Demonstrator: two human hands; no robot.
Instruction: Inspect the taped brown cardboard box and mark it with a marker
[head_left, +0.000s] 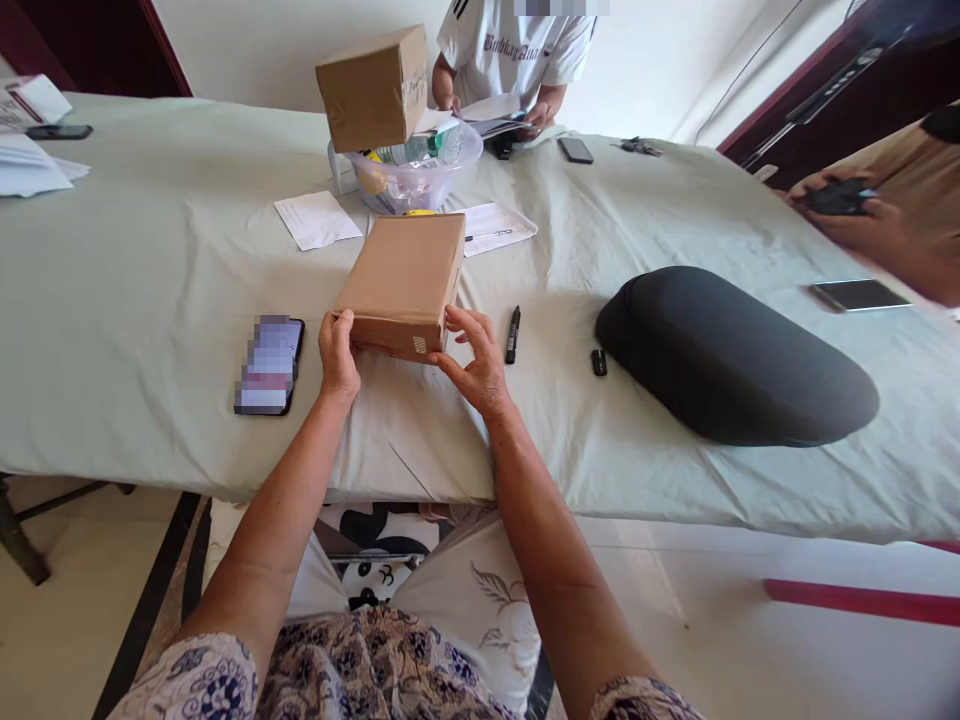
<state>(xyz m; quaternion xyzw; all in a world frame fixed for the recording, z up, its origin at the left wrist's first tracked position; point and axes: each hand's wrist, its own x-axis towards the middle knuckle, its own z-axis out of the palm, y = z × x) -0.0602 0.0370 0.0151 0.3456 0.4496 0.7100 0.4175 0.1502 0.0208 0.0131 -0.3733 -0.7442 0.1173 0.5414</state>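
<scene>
Nearest cam, printed sleeves (199, 680) frame the lap, partly under the table (420, 440) edge & hard to read. Just past that edge, L hand (340, 352) has near-left corner of a cardboard box (409, 262), thumb on top, other fingers mostly hidden behind it; R hand (474, 362) holds near-right corner, fingers spread fairly wide, thumb at lower edge, fingertips on R side. Box sits approx. mid-table, maybe tipped a bit; can't tell if its underside touches cloth. Progress, as judged: box is in both hands, top looks closed, no flap up on visible faces; not let go of yet. Contents, if any, & underside hidden; label on near face too small to read. L of box, a phone (270, 365), screen blurred out; R, a marker (513, 335), untouched, then a small black piece (598, 362), unclear what, beside a black padded seat (739, 360). Far side: paper (317, 220) L, printed sheet (502, 228) R, partly behind box; plastic basin (427, 182) w/ bottles etc., a 2nd carton (367, 105) above it, support unclear. Farthest, a co-worker (517, 60) w/ papers, head cut off; far R, another person's hands (889, 222) on a dark device, body cut off.
</scene>
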